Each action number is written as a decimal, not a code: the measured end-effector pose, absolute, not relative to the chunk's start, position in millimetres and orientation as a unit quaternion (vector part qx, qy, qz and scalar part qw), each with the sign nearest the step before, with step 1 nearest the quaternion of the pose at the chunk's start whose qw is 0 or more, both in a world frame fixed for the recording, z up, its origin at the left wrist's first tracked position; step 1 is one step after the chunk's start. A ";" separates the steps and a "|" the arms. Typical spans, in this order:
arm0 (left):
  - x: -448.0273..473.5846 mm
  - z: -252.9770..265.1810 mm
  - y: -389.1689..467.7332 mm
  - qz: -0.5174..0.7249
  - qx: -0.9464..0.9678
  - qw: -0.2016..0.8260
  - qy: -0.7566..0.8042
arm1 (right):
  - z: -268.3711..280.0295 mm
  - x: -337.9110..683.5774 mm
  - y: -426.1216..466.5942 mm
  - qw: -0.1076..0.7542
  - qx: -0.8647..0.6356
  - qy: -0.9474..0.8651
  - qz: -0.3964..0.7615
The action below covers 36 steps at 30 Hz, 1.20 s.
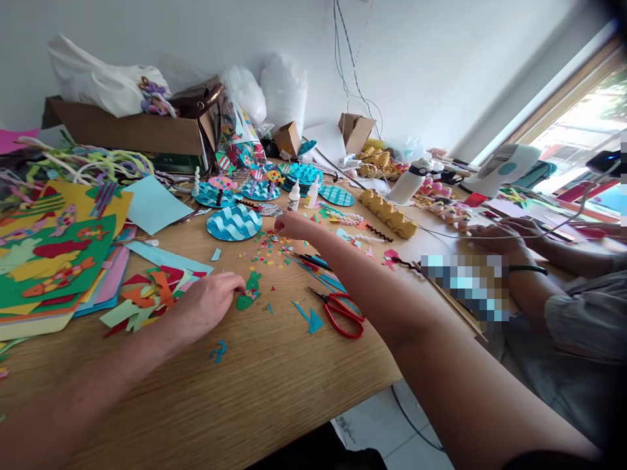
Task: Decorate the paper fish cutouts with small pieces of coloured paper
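Observation:
My left hand (214,301) rests low over the table, its fingers closed at the edge of a small green paper fish (249,299) with coloured dots on its body. Stretched farther out, my right hand (294,227) has its fingers pressed together above a scatter of tiny coloured paper bits (274,248); what they hold, if anything, is too small to make out. Red-handled scissors (343,316) lie partly open below my right forearm. Blue paper offcuts (314,321) are beside them. A round blue paper disc with wavy strips (234,224) lies beyond the left hand.
Coloured paper strips (147,297) and a stack of sheets (53,261) are at the left. White glue bottles (294,196) stand behind my right hand, near finished paper fish on blue bases (220,194). At the right are another person's hands (499,238) and a white bottle (409,183).

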<state>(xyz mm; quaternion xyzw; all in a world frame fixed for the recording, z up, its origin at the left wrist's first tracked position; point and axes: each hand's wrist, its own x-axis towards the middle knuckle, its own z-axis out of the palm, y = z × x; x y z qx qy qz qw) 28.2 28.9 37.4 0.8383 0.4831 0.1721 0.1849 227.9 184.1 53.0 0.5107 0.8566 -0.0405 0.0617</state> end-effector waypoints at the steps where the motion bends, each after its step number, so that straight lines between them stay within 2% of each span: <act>1: 26.9 33.4 27.2 0.174 0.839 0.181 0.483 | 52.0 228.7 185.4 0.063 0.512 0.856 -0.042; 14: 21.9 19.1 24.8 0.237 0.802 0.187 0.515 | 48.6 231.8 193.3 0.062 0.517 0.852 -0.060; 21: 18.1 5.6 27.6 0.260 0.819 0.142 0.491 | 54.4 229.4 191.2 0.064 0.515 0.852 -0.068; 36: 20.9 6.4 27.3 0.279 0.833 0.109 0.465 | 44.5 220.6 191.5 -0.003 0.485 0.872 -0.057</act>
